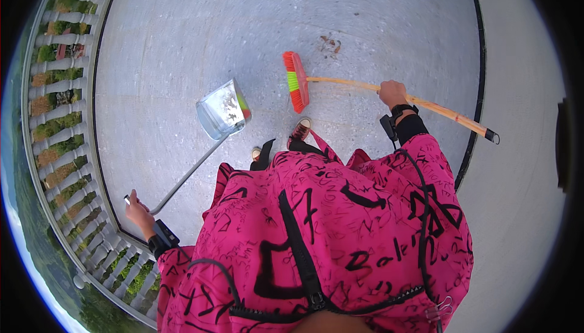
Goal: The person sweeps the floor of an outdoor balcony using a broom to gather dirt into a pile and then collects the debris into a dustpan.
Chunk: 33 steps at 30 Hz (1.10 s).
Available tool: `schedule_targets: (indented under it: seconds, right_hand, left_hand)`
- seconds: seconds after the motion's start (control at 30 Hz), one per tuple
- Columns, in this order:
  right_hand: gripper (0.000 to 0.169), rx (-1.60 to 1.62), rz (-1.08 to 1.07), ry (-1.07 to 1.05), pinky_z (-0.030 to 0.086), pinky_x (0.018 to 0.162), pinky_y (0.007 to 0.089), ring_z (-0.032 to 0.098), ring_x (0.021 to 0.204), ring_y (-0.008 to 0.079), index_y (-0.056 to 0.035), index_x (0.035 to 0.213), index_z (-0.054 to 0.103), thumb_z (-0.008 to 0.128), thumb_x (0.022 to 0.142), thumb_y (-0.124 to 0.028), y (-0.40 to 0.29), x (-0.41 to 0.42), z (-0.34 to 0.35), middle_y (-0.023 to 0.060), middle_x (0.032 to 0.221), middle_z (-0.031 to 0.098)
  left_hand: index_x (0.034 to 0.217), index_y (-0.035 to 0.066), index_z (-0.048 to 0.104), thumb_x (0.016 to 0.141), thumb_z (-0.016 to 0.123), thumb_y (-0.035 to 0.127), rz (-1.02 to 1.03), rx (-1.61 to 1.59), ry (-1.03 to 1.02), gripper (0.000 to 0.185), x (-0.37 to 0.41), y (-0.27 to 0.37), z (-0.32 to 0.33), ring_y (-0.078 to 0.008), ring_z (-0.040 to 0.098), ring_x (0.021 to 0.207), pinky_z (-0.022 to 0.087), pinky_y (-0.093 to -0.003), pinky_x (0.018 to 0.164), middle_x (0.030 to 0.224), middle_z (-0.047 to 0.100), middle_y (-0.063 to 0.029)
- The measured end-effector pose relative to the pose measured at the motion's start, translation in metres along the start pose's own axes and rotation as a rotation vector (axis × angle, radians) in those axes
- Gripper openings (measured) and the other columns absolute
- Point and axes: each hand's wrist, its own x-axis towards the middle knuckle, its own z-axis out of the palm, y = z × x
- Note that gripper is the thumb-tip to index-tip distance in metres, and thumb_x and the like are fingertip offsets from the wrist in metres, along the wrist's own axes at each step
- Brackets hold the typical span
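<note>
My left hand [140,213] is closed on the bent end of the metal handle of a long-handled metal dustpan [219,107], whose pan is at the left of centre. In my right hand [393,93] is the wooden handle of a broom [299,82] with red and yellow-green bristles. The broom head is just right of the dustpan and apart from it, its bristles facing the pan. A small scatter of brown dry leaves [331,45] lies on the floor beyond the broom head, up and to the right.
A white balustrade [59,86] curves along the left, with greenery outside. A pale wall [515,82] with a dark base strip stands at the right. My sneakers [301,130] are on the grey floor [182,23] near the broom head. Cables run along both sleeves.
</note>
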Motion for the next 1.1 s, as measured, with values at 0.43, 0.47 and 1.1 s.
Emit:
schedule_targets:
  seconds: [0.43,0.47,1.1]
  right_hand:
    - [0.033,0.39,0.078,0.017,0.044,0.071,0.0387,0.057,0.083,0.0284,-0.0092,0.089,0.06,0.048,0.077,-0.037,-0.034,0.034,-0.077,0.0111,0.087,0.06]
    - [0.034,0.476,0.092,0.006,0.045,0.071,0.0388,0.057,0.083,0.0295,-0.0084,0.09,0.06,0.05,0.076,-0.038,-0.058,0.057,-0.073,0.0126,0.088,0.06]
    - [0.039,0.585,0.454,-0.302,0.046,0.071,0.0369,0.057,0.085,0.0277,-0.0064,0.093,0.06,0.051,0.075,-0.04,-0.016,0.088,-0.1,0.0138,0.091,0.059]
  left_hand:
    - [0.058,-0.001,0.052,0.068,0.062,0.021,0.237,0.367,-0.001,0.027,0.038,0.024,0.082,-0.0132,0.035,0.046,0.028,-0.0325,0.044,0.049,0.044,-0.0033]
    - [0.062,-0.004,0.054,0.068,0.062,0.023,0.263,0.406,-0.017,0.028,0.042,0.036,0.096,-0.0149,0.037,0.047,0.029,-0.0346,0.045,0.051,0.046,-0.0054]
    - [0.056,-0.004,0.05,0.067,0.061,0.022,0.418,0.311,-0.27,0.03,0.198,0.215,0.355,-0.0158,0.04,0.043,0.03,-0.0331,0.042,0.049,0.047,-0.0062]
